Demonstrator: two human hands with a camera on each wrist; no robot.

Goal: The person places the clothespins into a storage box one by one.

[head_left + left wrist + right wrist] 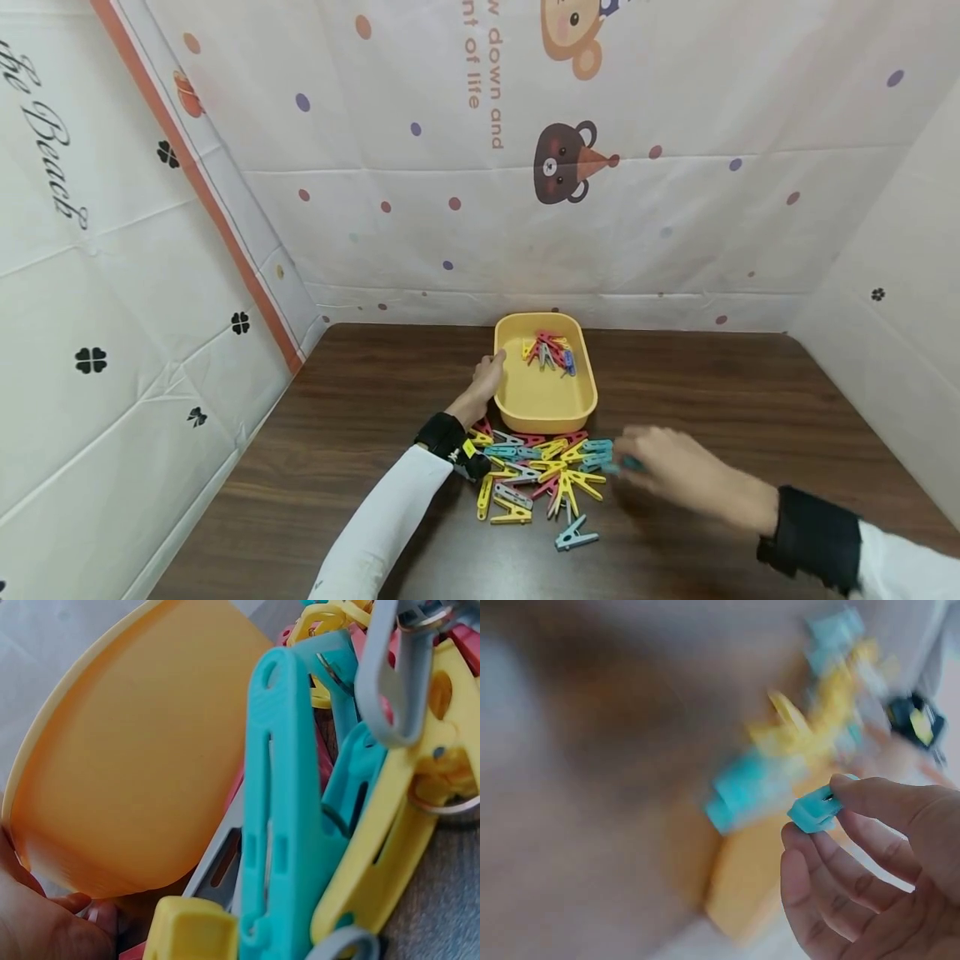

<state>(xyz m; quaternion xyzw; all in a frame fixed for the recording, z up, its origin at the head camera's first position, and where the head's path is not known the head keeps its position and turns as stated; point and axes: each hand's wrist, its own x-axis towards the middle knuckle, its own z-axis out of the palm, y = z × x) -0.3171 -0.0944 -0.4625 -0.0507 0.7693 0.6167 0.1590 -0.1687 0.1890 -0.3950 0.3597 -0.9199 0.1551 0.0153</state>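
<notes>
My left hand (482, 385) holds the left side of a yellow plastic basin (543, 407); in the left wrist view its fingers (97, 915) show at the basin's edge. Several red, yellow, grey and blue clothespins (546, 354) lie inside the basin. My right hand (667, 464), just right of the loose clothespins, pinches a teal clothespin (815, 811) between thumb and fingertips. In front of the basin spreads a pile of yellow, teal, grey and red clothespins (551, 468).
A single light blue clothespin (576, 535) lies apart at the near side of the pile. The dark wooden table (360, 392) is bordered at the back and sides by printed white sheets (450, 233). Both wrists wear black bands (813, 533).
</notes>
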